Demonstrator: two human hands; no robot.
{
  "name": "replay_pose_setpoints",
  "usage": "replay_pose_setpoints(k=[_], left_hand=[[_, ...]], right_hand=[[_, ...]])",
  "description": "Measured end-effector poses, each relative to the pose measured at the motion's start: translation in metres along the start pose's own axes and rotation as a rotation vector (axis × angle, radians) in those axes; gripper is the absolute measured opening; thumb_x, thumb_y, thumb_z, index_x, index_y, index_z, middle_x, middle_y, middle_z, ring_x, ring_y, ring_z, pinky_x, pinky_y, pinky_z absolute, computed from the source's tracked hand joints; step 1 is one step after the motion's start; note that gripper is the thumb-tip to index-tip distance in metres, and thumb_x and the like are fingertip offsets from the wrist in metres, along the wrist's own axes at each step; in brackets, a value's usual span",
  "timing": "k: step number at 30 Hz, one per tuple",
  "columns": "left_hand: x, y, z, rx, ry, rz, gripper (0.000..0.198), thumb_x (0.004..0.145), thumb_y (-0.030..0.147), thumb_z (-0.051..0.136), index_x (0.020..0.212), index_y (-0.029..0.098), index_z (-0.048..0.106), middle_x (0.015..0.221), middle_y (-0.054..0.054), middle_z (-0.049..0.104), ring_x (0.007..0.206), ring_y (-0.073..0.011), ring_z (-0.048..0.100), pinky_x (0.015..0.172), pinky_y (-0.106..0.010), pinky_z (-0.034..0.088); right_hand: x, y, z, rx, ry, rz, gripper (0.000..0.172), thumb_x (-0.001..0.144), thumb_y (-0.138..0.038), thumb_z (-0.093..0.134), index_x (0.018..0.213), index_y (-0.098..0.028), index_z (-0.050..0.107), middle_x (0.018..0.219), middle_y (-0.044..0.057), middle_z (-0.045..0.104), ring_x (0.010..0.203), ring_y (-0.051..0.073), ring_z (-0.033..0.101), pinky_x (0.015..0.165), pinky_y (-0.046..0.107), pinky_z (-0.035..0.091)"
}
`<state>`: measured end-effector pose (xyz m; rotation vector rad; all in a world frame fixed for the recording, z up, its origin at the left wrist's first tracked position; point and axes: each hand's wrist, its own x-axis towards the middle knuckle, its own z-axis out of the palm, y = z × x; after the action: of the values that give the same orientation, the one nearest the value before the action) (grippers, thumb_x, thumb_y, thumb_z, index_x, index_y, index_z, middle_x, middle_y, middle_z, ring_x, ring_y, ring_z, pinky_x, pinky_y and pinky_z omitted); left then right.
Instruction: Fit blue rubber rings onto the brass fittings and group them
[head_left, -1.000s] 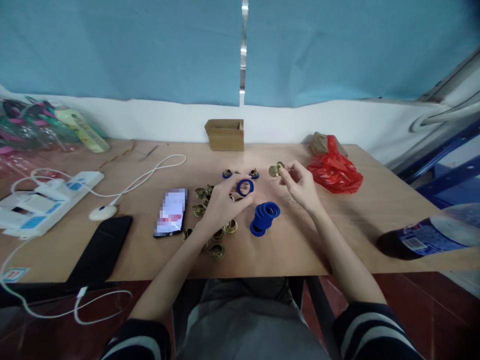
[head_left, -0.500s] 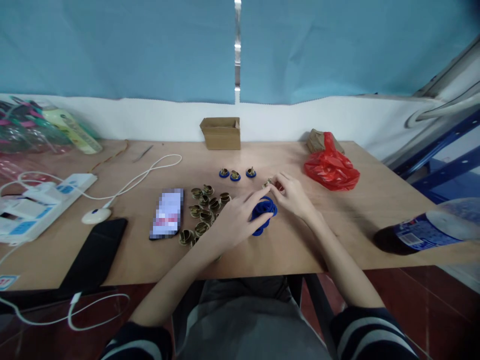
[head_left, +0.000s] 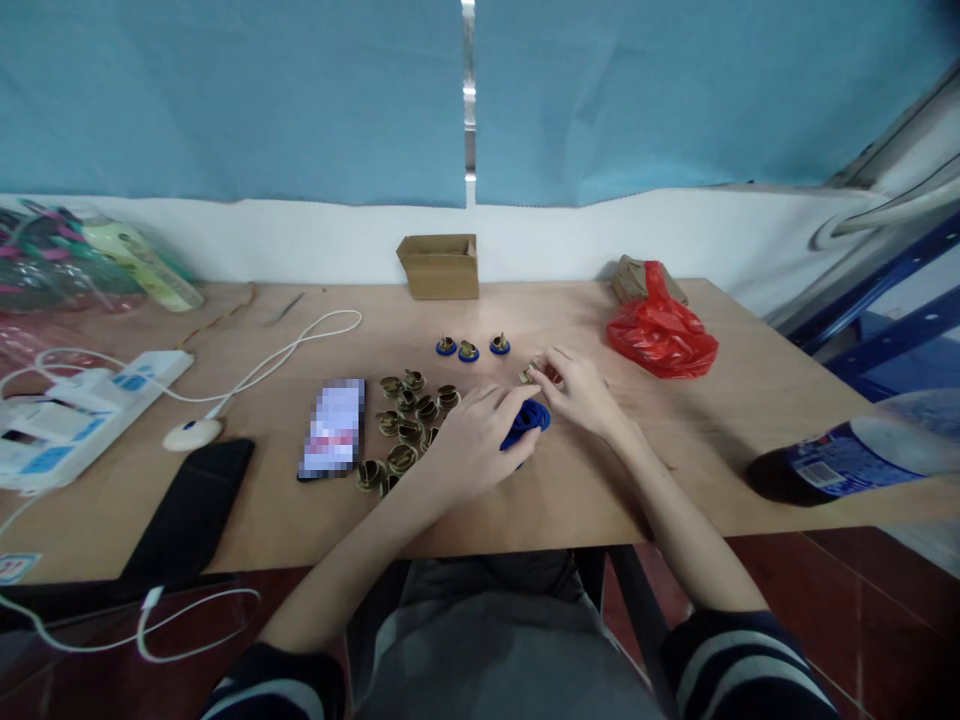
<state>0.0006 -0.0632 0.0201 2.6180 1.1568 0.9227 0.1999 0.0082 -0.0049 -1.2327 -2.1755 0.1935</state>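
My left hand (head_left: 472, 437) lies over a stack of blue rings (head_left: 529, 418) in the middle of the wooden table (head_left: 570, 490), its fingers curled onto the top rings. My right hand (head_left: 579, 391) is just right of it, fingers pinched on a small brass piece (head_left: 531, 372). Several loose brass pieces (head_left: 409, 420) lie left of my left hand. Three brass pieces seated in blue rings (head_left: 468, 348) stand in a row further back.
A phone (head_left: 333, 426), a black case (head_left: 191, 505), a white mouse (head_left: 193, 433) and a power strip (head_left: 71, 415) lie to the left. A cardboard box (head_left: 439, 265) stands at the back, a red bag (head_left: 660, 335) at the right, a dark bottle (head_left: 847, 462) at the right edge.
My left hand set a ringed piece in the back row, then moved down onto the blue ring stack. My right hand came down toward the table with its brass piece.
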Motion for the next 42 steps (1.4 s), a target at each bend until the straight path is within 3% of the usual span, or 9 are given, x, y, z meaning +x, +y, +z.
replay_pose_setpoints(k=[13,19,25,29,32,35,42], left_hand=[[-0.001,0.001,-0.003,0.019,-0.003,-0.017,0.032,0.093,0.025,0.064,0.123,0.017,0.058,0.116,-0.013,0.074,0.109,-0.0296,0.070,0.097,-0.047,0.055],[0.001,-0.006,-0.013,-0.062,0.102,-0.071,0.032,0.099,0.034,0.059,0.126,0.018,0.058,0.123,-0.013,0.073,0.115,-0.0286,0.069,0.102,-0.046,0.053],[0.011,-0.020,-0.022,-0.401,0.184,-0.318,0.032,0.103,0.034,0.051,0.129,0.018,0.060,0.119,-0.011,0.075,0.109,-0.0249,0.072,0.097,-0.042,0.056],[0.018,-0.026,-0.015,-0.777,0.174,-0.365,0.037,0.103,0.045,0.051,0.123,0.018,0.065,0.119,-0.010,0.074,0.111,-0.0242,0.070,0.096,-0.038,0.057],[0.017,-0.030,-0.007,-1.027,0.127,-0.360,0.042,0.101,0.054,0.051,0.112,0.018,0.070,0.111,-0.009,0.074,0.101,-0.0221,0.072,0.088,-0.035,0.060],[0.008,-0.032,-0.004,-1.201,0.126,-0.338,0.040,0.099,0.052,0.056,0.123,0.022,0.067,0.120,-0.009,0.072,0.102,-0.0213,0.072,0.087,-0.035,0.061],[-0.016,-0.029,-0.027,-1.028,0.048,-0.205,0.040,0.103,0.031,0.055,0.143,0.026,0.052,0.143,-0.011,0.062,0.130,-0.0231,0.060,0.110,-0.037,0.050]], right_hand=[[0.000,0.000,0.001,-0.001,0.015,-0.006,0.024,0.098,-0.029,0.056,0.076,-0.021,0.051,0.077,0.002,0.056,0.069,0.017,0.051,0.066,0.030,0.037],[0.001,-0.007,-0.003,0.127,0.192,-0.053,0.022,0.101,-0.030,0.055,0.081,-0.021,0.053,0.082,0.003,0.055,0.073,0.018,0.055,0.066,0.030,0.045],[0.001,-0.030,-0.022,0.146,0.365,-0.226,0.011,0.102,-0.024,0.054,0.091,-0.023,0.053,0.089,0.004,0.056,0.083,0.020,0.056,0.074,0.034,0.051],[0.001,-0.050,-0.034,0.019,0.270,-0.376,0.006,0.102,-0.024,0.055,0.097,-0.022,0.054,0.096,0.007,0.056,0.084,0.021,0.057,0.075,0.036,0.050],[0.000,-0.062,-0.034,-0.070,0.188,-0.445,0.009,0.104,-0.026,0.051,0.099,-0.021,0.056,0.097,0.008,0.057,0.081,0.020,0.056,0.071,0.034,0.050],[-0.004,-0.069,-0.032,-0.105,0.167,-0.473,0.011,0.105,-0.027,0.050,0.099,-0.020,0.056,0.100,0.009,0.058,0.083,0.021,0.057,0.072,0.034,0.050],[-0.010,-0.078,-0.039,-0.015,0.039,-0.432,0.019,0.103,-0.034,0.056,0.091,-0.019,0.056,0.097,0.008,0.056,0.087,0.021,0.055,0.077,0.036,0.049]])
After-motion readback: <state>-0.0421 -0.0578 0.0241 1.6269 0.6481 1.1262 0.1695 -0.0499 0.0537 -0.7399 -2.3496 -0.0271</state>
